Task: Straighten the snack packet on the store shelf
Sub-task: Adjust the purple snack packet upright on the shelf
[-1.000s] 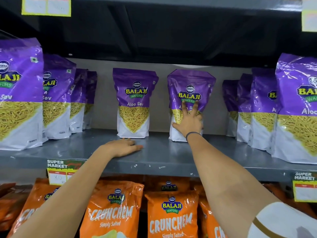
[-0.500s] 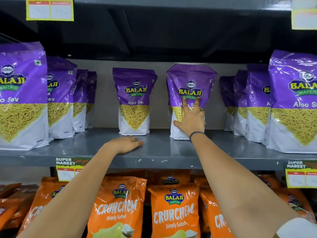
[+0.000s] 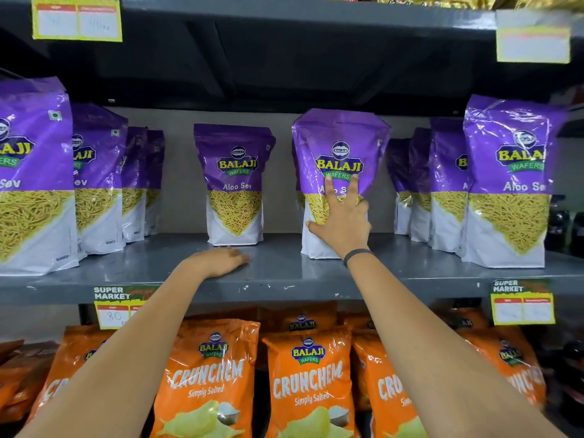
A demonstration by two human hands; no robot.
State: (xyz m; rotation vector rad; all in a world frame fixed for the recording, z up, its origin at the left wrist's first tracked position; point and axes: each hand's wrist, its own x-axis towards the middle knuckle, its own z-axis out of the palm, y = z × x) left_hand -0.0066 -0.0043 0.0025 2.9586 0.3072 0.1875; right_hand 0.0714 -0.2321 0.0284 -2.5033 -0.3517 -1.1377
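A purple Balaji Aloo Sev packet (image 3: 339, 143) stands upright on the grey shelf (image 3: 284, 270), right of centre and closer to the front than its neighbour. My right hand (image 3: 343, 221) lies flat against its front, fingers spread, thumb at its lower left side. My left hand (image 3: 218, 262) rests palm down on the bare shelf, holding nothing, just in front of a second Aloo Sev packet (image 3: 235, 184) that stands further back.
Rows of the same purple packets stand at the left (image 3: 34, 184) and right (image 3: 505, 191) of the shelf. Orange Crunchem packets (image 3: 306, 384) fill the shelf below. Price tags (image 3: 521, 301) hang on the shelf edge. Another shelf (image 3: 284, 14) runs overhead.
The packet under my right hand has come forward along the shelf, and my fingers have spread wider on its front. My left hand has stayed put.
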